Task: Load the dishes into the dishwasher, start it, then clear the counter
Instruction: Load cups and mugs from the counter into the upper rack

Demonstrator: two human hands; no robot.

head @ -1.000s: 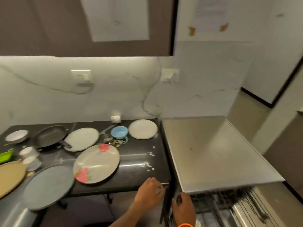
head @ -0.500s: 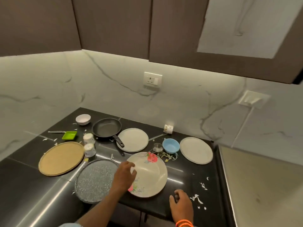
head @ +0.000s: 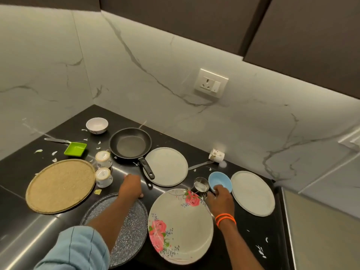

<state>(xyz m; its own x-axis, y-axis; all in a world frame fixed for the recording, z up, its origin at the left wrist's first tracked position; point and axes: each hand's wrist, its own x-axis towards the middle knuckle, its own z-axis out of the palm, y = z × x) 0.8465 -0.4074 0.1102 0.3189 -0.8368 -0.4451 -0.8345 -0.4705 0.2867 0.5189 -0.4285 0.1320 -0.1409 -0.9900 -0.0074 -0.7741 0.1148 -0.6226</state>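
While both arms reach out over the black worktop (head: 251, 228), the left hand (head: 131, 187) hangs just above the bare stone between the frying pan (head: 130, 142) and the speckled grey tray (head: 124, 228), fingers loosely curled and holding nothing that can be seen. The right hand (head: 221, 198), with orange bands on its wrist, lies at the near rim of the blue bowl (head: 220, 181), its fingertips curled on or over that rim; whether it truly grips the bowl I cannot tell. Just left of the bowl, touching it, stands a steel cup (head: 200, 185). The flowered plate (head: 180, 226) lies at the front edge of the worktop, between the tray and the right arm. A plain white plate (head: 253, 192) lies near the right edge, and a second pale plate (head: 167, 166) lies mid-worktop with the pan's black handle across its left rim. Toward the left edge lies a round woven mat (head: 60, 186), with two small white cups (head: 103, 168) upside down just beside it. Nearer the back left corner are a green square dish (head: 75, 148), a knife (head: 56, 140) and a small white bowl (head: 97, 125). A patterned mug (head: 216, 155) lies tipped on its side against the back wall, a spoon (head: 200, 164) beside it. White scraps are scattered over the worktop.
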